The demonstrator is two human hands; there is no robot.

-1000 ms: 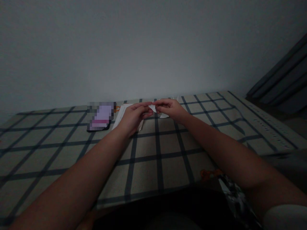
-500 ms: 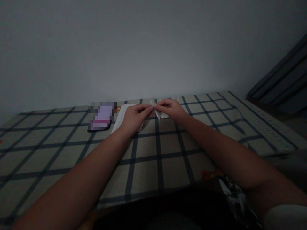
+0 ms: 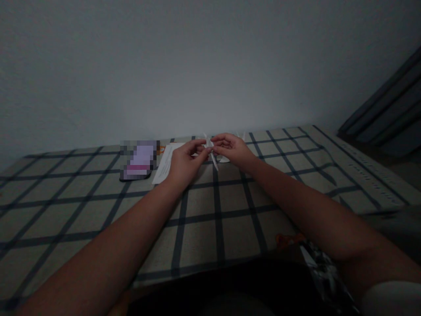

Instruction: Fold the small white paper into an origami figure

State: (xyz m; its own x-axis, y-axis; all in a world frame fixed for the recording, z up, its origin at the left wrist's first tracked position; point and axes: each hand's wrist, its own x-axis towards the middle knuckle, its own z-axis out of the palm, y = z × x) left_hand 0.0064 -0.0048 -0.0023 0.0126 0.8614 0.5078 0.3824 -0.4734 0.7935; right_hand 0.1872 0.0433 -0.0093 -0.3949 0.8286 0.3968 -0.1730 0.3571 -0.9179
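Note:
Between my hands is a small, thin white piece with pointed ends (image 3: 215, 164), like folded paper; its exact kind cannot be made out. My left hand (image 3: 186, 162) pinches it from the left with thumb and fingertips. From the right, my right hand (image 3: 234, 148) holds it the same way, fingers curled. Both hands are just above the checked tablecloth (image 3: 200, 224). A flat white thing (image 3: 225, 159) lies partly hidden below my right hand. Beside my left hand lies a white sheet with printed lines (image 3: 163, 169).
A phone (image 3: 141, 160), its screen blurred out, lies left of the sheet. An orange item (image 3: 162, 150) shows behind it. Silvery crinkled material (image 3: 324, 267) and something orange (image 3: 289, 240) are at the near edge. A grey wall (image 3: 210, 66) stands behind, a dark curtain (image 3: 391, 96) at right.
The white piece has turned a little, and its near tip now reaches lower toward me. The fingers of both hands have loosened and spread slightly around it. My forearms have hardly moved.

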